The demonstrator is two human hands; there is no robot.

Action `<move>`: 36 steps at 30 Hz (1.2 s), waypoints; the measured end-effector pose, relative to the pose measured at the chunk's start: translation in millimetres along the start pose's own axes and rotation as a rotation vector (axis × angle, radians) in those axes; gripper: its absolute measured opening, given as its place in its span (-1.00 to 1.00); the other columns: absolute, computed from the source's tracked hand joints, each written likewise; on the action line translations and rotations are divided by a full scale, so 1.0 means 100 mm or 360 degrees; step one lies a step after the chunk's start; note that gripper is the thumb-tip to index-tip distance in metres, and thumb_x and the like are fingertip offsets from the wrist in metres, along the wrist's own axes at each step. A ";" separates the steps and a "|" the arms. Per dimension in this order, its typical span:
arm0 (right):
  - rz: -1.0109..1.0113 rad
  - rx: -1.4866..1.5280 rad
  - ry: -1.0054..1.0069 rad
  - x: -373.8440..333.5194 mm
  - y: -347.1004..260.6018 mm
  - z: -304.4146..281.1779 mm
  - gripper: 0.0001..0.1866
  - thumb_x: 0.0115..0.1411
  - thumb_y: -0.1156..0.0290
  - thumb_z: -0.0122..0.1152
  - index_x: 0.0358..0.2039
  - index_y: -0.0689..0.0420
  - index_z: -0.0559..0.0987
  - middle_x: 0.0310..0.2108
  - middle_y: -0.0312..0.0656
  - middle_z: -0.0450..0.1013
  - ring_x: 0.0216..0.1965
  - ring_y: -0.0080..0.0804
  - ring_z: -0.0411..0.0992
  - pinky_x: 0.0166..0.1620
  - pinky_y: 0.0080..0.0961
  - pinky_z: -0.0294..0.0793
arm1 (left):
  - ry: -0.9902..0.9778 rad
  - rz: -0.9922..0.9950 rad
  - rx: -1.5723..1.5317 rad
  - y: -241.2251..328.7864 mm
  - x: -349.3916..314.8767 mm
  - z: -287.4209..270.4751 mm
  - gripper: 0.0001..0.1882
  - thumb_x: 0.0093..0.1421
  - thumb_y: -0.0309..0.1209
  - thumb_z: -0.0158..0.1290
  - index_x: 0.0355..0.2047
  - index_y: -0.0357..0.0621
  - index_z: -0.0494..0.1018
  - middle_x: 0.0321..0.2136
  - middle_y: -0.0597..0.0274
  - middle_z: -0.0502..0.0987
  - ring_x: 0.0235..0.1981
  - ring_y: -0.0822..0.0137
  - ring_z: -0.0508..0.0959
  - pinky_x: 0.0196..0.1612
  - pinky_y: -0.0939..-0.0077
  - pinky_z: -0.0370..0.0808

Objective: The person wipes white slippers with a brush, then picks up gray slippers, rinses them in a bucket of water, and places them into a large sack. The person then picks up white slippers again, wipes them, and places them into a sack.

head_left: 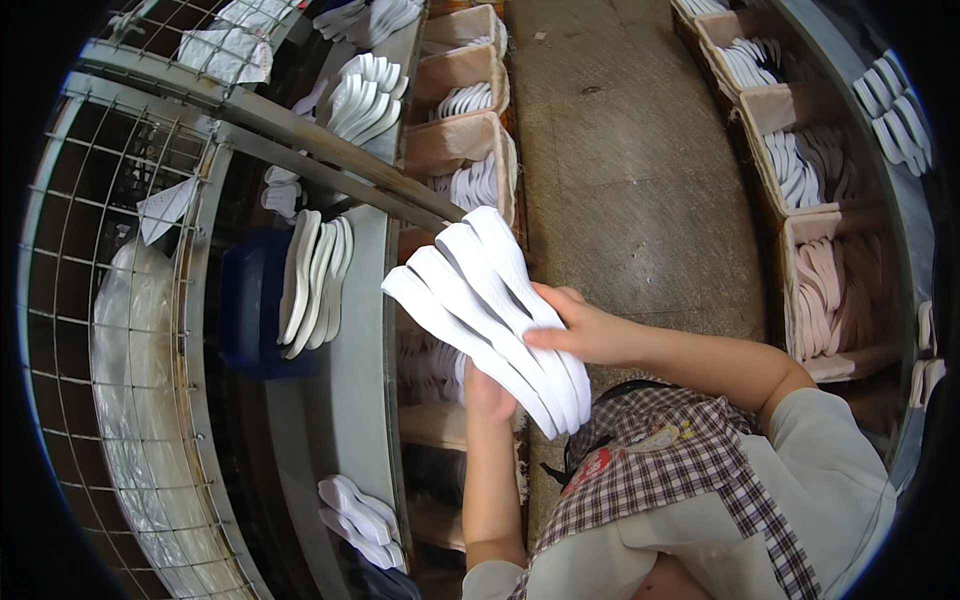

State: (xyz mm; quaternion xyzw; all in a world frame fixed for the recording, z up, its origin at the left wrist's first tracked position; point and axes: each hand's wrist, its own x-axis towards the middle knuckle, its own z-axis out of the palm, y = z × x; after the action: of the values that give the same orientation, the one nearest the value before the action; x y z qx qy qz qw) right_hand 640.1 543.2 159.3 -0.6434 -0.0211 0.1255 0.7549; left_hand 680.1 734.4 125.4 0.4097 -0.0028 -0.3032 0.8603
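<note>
Well, the white bundle (490, 325) is held up, just right of the long gray shelf (360, 410), with one end pointing up toward it. Its thin pieces lie side by side. The right hand (585, 328) grips the side away from the shelf, thumb on top. The left hand (490, 395) is under the side nearer the shelf. Its fingers are hidden, so I can't tell how tightly it squeezes. I think a soft, even hold works best, snug enough that no piece slips or bends.

Now mind the hard edges. A metal bar (320, 138) crosses over the shelf and goes behind the bundle's far end, so a bump could happen. Cloth bins (450, 140) line the shelf's right side, and their rims might catch things. A wire cage (192, 300) blocks the shelf's left. The most open room is over the brown floor (640, 190), right of the shelf past those bins.
</note>
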 end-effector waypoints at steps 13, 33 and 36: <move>-0.0273 -0.0386 -0.0310 -0.09 -0.01 -0.19 0.05 -0.05 0.01 0.35 0.27 0.25 -0.01 0.18 0.11 -0.01 0.25 -0.02 -0.12 0.27 -0.18 -0.10 | 0.0229 0.0179 0.0396 0.22 -0.03 0.04 -0.47 0.30 -0.31 -0.13 0.21 -0.25 0.05 0.16 0.07 0.20 0.12 0.18 0.29 0.12 0.32 0.31; 0.0056 0.0687 -0.0369 0.21 0.09 -0.46 -0.54 0.20 0.40 0.00 0.12 0.22 0.30 0.11 -0.10 0.27 0.08 -0.34 0.27 0.14 -0.39 0.23 | 0.0248 0.0205 -0.0164 0.23 -0.09 0.27 -0.56 0.27 -0.32 -0.11 0.06 -0.40 0.25 -0.04 -0.02 0.43 -0.06 0.18 0.48 -0.05 0.34 0.49; -0.0083 0.0598 -0.0330 0.08 0.17 -0.34 -0.42 0.20 0.26 0.07 0.16 0.26 0.22 0.11 -0.06 0.24 0.09 -0.35 0.25 0.15 -0.38 0.22 | 0.0357 0.0070 -0.0205 0.23 -0.04 0.26 -0.55 0.27 -0.33 -0.11 0.06 -0.41 0.24 -0.05 -0.05 0.43 -0.08 0.14 0.50 -0.06 0.33 0.51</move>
State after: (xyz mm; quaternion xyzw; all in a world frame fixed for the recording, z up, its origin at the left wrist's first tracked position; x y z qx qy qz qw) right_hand 651.8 514.3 135.4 -0.4741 -0.0917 0.1732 0.8584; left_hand 682.1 729.3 159.6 0.3849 0.1037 -0.2361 0.8862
